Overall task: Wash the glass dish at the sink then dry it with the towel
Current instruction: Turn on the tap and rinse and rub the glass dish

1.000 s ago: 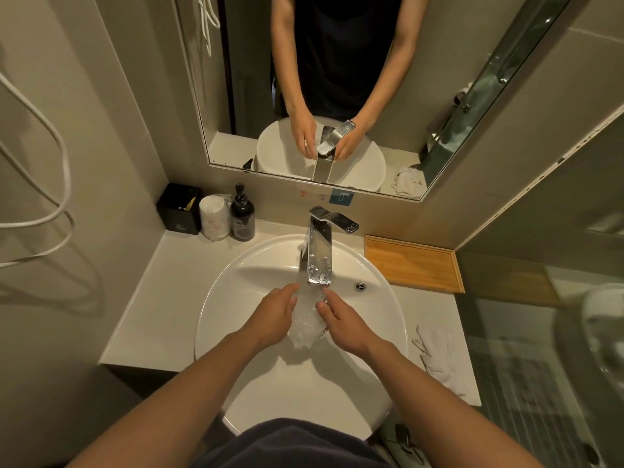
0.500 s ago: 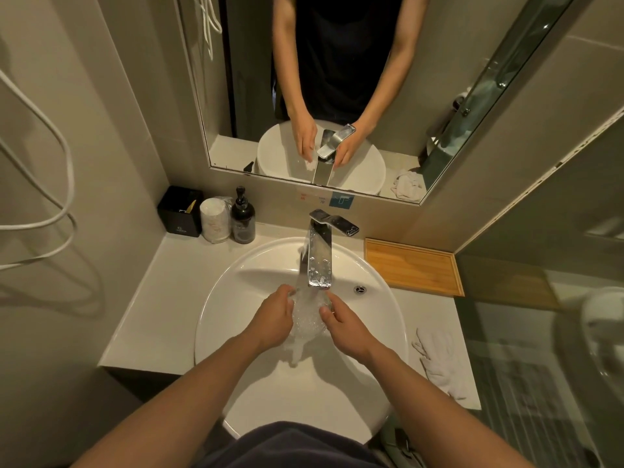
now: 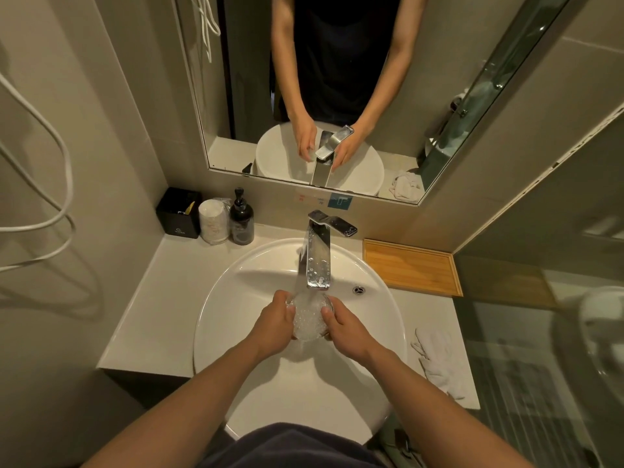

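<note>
Presently, the small clear glass dish [image 3: 309, 317] is over the round white ceramic sink [image 3: 219, 319], directly under the spout of the tall chrome faucet [image 3: 318, 258], with running water foaming inside it. The left hand [image 3: 273, 324] clasps its left side and the right hand [image 3: 344, 327] its right side, fingers curled onto the rim. A crumpled white towel [image 3: 439, 363] lies on the pale counter [image 3: 158, 298] to the right of the sink, well apart from the dish. A shallow wooden tray [image 3: 412, 266] sits behind the towel. At back left stand a black box [image 3: 179, 214], a wrapped stack of cups [image 3: 213, 221] and a dark pump bottle [image 3: 241, 220]. The wall mirror [image 3: 236, 96] reflects both arms.
</note>
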### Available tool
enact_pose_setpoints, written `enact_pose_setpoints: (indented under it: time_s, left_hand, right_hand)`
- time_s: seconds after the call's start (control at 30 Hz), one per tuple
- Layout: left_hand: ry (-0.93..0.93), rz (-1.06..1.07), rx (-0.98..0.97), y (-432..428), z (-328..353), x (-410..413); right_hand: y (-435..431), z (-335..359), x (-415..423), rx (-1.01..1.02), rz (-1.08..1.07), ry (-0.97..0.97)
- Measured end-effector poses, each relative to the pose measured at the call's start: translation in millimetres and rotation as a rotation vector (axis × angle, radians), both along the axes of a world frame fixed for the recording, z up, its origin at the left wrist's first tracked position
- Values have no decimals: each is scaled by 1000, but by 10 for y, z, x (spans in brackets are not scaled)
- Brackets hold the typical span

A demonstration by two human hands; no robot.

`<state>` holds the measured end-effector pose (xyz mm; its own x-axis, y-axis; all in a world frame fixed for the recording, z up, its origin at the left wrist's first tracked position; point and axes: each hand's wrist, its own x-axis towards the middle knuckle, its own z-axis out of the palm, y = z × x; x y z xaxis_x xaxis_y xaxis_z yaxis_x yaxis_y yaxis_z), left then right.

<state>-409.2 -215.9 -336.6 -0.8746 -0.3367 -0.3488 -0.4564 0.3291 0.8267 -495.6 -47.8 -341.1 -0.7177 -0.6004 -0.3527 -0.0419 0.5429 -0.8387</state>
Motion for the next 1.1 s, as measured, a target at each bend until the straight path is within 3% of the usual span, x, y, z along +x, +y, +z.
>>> enact_pose_setpoints:
  time_s: [0.23,0.47,0.67,0.97,1.1]
  left_hand:
    - [67,-139,-151,-87,95,-94]
    - [-24,-121,-34,-76,69,-17]
    - [72,-168,-160,-91,88,-55]
    - [71,-268,-230,-93,86,-81]
    - [77,-269,-247,-132,77,-82]
  right_hand:
    - [-33,102,-18,5,103,99]
    - [19,19,-39,44,70,46]
    - [6,91,-30,6,97,141]
    - [18,69,-124,104,166,232]
    - [44,97,-128,93,137,162]
